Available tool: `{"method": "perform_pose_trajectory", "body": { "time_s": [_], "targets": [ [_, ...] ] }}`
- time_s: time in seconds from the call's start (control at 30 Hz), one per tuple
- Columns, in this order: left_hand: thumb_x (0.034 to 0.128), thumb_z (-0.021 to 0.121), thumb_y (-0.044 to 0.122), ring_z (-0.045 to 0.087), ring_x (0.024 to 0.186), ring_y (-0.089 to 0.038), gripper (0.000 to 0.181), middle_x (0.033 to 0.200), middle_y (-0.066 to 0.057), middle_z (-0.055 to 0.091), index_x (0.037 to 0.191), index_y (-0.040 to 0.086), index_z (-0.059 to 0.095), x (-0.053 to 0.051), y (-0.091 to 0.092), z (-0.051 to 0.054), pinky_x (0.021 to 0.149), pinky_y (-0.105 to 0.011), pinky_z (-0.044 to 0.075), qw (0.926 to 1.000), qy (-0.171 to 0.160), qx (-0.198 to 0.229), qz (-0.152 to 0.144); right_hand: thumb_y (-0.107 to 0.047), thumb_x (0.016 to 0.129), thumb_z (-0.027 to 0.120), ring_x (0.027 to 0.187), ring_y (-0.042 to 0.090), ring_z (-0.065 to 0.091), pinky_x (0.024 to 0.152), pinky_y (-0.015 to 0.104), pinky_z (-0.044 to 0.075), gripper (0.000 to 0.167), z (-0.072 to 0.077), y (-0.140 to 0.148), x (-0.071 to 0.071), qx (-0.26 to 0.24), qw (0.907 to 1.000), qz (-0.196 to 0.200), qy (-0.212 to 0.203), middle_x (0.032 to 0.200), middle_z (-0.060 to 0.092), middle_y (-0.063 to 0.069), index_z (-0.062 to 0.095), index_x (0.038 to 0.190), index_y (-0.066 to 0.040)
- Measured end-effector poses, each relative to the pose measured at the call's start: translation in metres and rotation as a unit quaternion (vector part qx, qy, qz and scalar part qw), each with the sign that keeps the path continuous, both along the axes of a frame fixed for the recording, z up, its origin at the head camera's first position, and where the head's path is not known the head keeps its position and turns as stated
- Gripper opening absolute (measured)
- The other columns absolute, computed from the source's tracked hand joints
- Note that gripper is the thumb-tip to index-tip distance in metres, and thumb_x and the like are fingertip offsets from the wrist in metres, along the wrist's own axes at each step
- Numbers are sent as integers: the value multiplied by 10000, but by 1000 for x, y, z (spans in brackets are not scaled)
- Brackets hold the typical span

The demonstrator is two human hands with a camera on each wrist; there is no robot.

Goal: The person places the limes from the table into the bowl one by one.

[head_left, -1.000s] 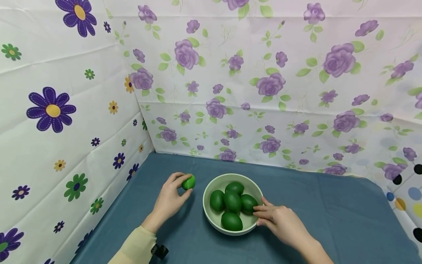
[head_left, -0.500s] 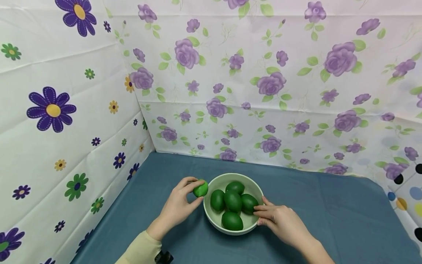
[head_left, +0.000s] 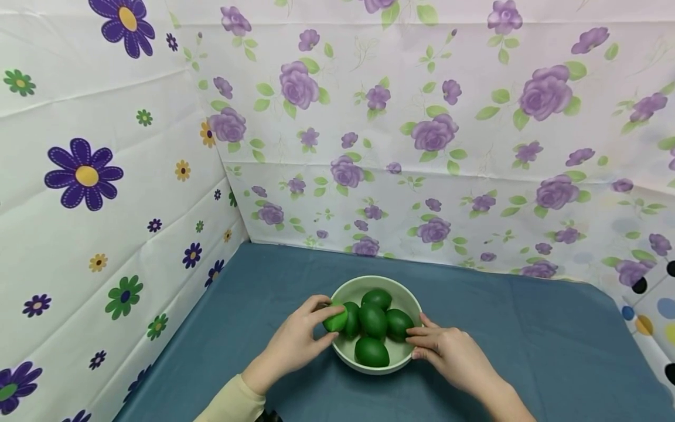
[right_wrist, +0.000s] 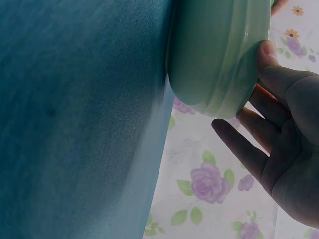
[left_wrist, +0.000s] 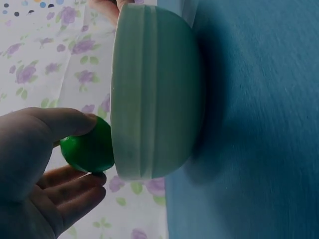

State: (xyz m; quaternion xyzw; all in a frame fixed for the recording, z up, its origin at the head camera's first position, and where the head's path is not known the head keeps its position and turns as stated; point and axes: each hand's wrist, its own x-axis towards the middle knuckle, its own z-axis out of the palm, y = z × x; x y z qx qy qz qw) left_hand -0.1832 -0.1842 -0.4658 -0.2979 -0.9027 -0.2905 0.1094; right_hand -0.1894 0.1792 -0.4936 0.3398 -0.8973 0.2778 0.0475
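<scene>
In the head view my left hand pinches a small bright green lime between thumb and fingers, at the left rim of a pale green bowl. The left wrist view puts the lime right beside the rim, level with the bowl's upper edge. Inside the bowl lie several darker green, egg-shaped fruits; their exact kind is unclear. My right hand holds the bowl's right side. From the right wrist, its thumb rests at the rim and other fingers reach along the outer wall.
A blue-grey cloth covers the table under the bowl. Behind it rises a white sheet printed with purple roses, and a daisy-patterned sheet stands on the left. A dotted sheet borders the right.
My left hand has carried the lime rightward and slightly nearer, from above the cloth to the bowl's left rim. The right hand and the bowl have stayed almost still.
</scene>
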Motion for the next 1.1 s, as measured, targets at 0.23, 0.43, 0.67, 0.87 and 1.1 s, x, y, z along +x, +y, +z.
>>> {"method": "perform_pose_trajectory", "body": {
  "time_s": [0.23,0.43,0.67,0.87,1.1],
  "targets": [
    [969,841,303,672,1102,-193,544,1387,-80,604,1476,190,681,0,4,-2,794,-316,591,9948,42,-925,-419,-388,955,784,1397,341,575,919,470,634,359,-2,0,0,-2,10000,-21,40,1345,741,-5,833,1244,-181],
    [961,802,438,657,1171,-210,635,1396,-74,616,1529,212,632,0,3,-2,900,-382,593,9917,-60,-1141,-590,-358,949,800,1397,338,577,923,477,631,347,-1,0,1,20,10000,-42,32,1348,739,-8,832,1248,-184],
    [955,790,487,658,1228,-267,644,1443,-102,609,1507,186,652,-2,3,-6,954,-424,593,9916,-144,-1065,-720,-367,956,792,1400,328,574,924,479,630,348,-2,1,2,40,9999,-85,63,1353,737,-11,831,1250,-185],
    [947,813,448,654,1248,-279,629,1448,-103,609,1499,188,659,-1,3,-5,974,-447,591,9931,-75,-982,-629,-374,962,784,1400,333,574,932,489,626,352,-1,1,2,71,9999,-64,111,1351,738,-4,831,1249,-177],
    [992,778,433,618,1319,-275,584,1503,-101,582,1517,216,643,-6,-10,-3,981,-469,586,9980,10,-560,-308,-407,999,753,1503,341,461,1005,532,584,488,1,3,12,415,9990,-143,-77,1553,594,46,718,1439,-199]
  ]
}}
